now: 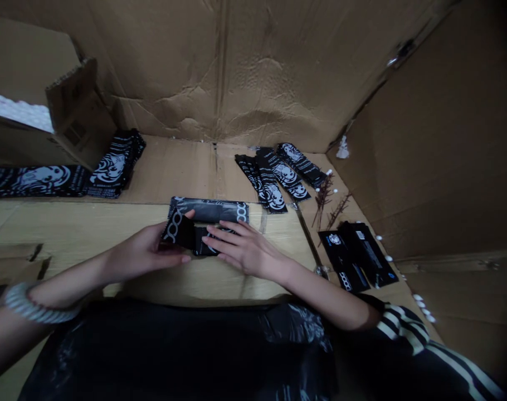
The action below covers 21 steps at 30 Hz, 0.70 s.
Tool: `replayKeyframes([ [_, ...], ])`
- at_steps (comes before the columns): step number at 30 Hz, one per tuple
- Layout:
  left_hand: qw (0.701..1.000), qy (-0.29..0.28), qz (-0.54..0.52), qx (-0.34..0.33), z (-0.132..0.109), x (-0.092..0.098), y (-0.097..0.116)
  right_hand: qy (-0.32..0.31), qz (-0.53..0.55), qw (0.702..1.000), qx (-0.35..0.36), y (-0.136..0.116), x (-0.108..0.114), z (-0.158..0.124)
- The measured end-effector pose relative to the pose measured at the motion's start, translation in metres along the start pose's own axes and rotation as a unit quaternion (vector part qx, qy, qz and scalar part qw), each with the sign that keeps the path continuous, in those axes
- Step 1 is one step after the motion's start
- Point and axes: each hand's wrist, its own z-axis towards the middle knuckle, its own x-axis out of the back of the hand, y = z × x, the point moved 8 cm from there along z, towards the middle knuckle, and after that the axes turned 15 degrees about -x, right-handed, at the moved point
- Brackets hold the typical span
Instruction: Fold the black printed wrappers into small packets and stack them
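My left hand grips the folded end of a black packet with white print, thumb on top and fingers curled under it. My right hand rests beside it with fingers stretched flat on the packet's other part, pressing it to the cardboard surface. Just beyond both hands lies a second long black packet, flat on the cardboard. A pale bracelet circles my left wrist.
A stack of printed black packets sits at the back left beside an open box. More packets fan out at the back right, near thin brown sticks and two flat black packets. Cardboard walls enclose the area. Black plastic covers my lap.
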Motion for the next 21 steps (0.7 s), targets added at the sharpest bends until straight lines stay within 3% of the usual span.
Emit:
replayKeyframes([
  [3,0.997,0.001,0.07,-0.033,0.009,0.005,-0.005,0.016,-0.006,1.0,0.009,-0.001,0.001,0.0],
  [6,0.984,-0.017,0.12,-0.13,0.017,0.003,0.003,0.019,0.008,1.0,0.013,-0.002,0.0,0.001],
  [10,0.954,-0.055,0.179,-0.234,0.022,-0.007,0.015,0.003,0.049,0.999,-0.017,0.004,-0.006,0.002],
  [13,0.924,-0.029,0.239,-0.297,0.022,-0.006,0.022,0.023,0.123,0.992,-0.032,0.01,0.0,-0.001],
  [17,0.895,-0.026,0.285,-0.342,0.018,-0.008,0.023,0.049,0.175,0.981,-0.066,0.024,0.012,-0.007],
  [21,0.892,-0.025,0.286,-0.349,0.016,-0.009,0.024,0.033,0.184,0.973,-0.135,0.041,0.02,-0.013],
])
